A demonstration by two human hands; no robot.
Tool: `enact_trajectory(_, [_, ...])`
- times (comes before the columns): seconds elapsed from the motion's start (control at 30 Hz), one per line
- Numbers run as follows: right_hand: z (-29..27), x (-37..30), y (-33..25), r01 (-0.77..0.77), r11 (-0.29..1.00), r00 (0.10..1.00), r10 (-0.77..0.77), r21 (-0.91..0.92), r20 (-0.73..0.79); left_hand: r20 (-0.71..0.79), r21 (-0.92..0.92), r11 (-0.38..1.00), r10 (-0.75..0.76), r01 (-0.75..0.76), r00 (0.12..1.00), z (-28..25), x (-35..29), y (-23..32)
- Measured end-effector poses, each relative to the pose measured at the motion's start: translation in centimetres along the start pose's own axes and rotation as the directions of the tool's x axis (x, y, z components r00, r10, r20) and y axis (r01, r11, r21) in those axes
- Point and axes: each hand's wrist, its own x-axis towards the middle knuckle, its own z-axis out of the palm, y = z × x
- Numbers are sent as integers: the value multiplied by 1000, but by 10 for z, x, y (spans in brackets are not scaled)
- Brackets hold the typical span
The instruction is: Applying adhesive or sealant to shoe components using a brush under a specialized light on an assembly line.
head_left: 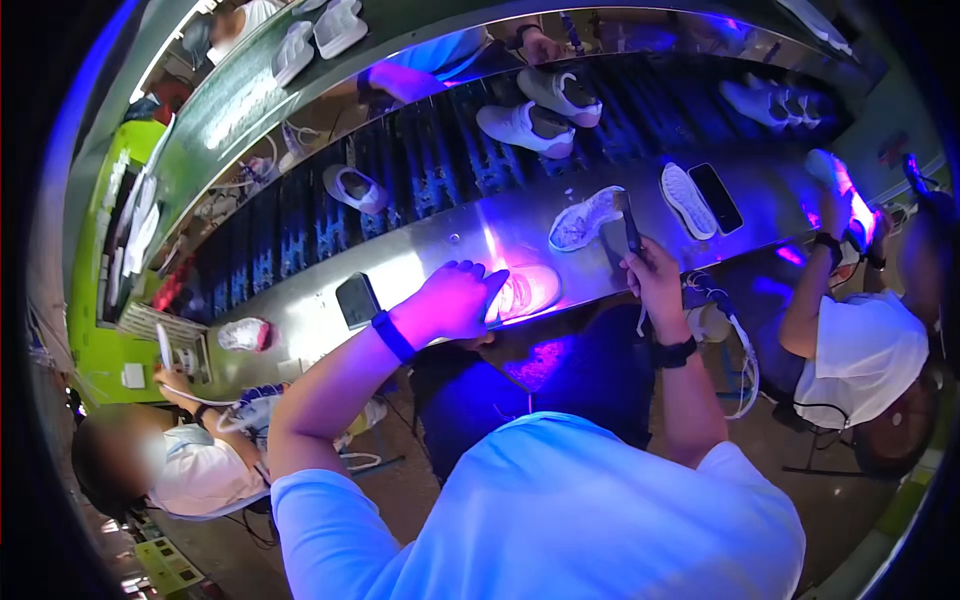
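At the near edge of the metal bench, a pale shoe point(532, 290) glows pink under violet light. My left hand point(455, 302) grips it from its left side, fingers curled over it and partly hidden. My right hand point(655, 275) is closed around the dark handle of a slim brush point(630, 225), held upright. The brush's upper end is beside a white shoe sole point(583, 220) lying on the bench. Further right lies another white sole point(688, 202), next to a black phone point(716, 197).
Beyond the bench runs a dark roller conveyor point(420, 170) carrying pale shoes point(530, 130). Another phone point(357, 300) and a small pale shoe part point(244, 335) lie to the left. Co-workers sit on both sides, the right one point(860, 350) close by. A white hose point(748, 370) hangs near my right forearm.
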Motion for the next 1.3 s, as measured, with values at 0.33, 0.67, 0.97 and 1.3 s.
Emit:
enact_trajectory(0.33, [50, -92, -24, 134, 978, 980, -155, -156, -128, -555, 516, 850, 234, 109, 798, 97, 21, 23])
enact_trajectory(0.67, [94, -89, -18, 173, 905, 985, -160, -388, 65, -920, -286, 948, -230, -142, 317, 103, -70, 16])
enact_trajectory(0.97, [151, -57, 13, 185, 886, 954, -57, -425, 295, -897, -214, 960, -120, -181, 425, 178, -84, 22])
enact_trajectory(1.3, [180, -40, 22, 162, 915, 940, -29, -369, 341, -853, -227, 942, -70, -246, 518, 188, -92, 11])
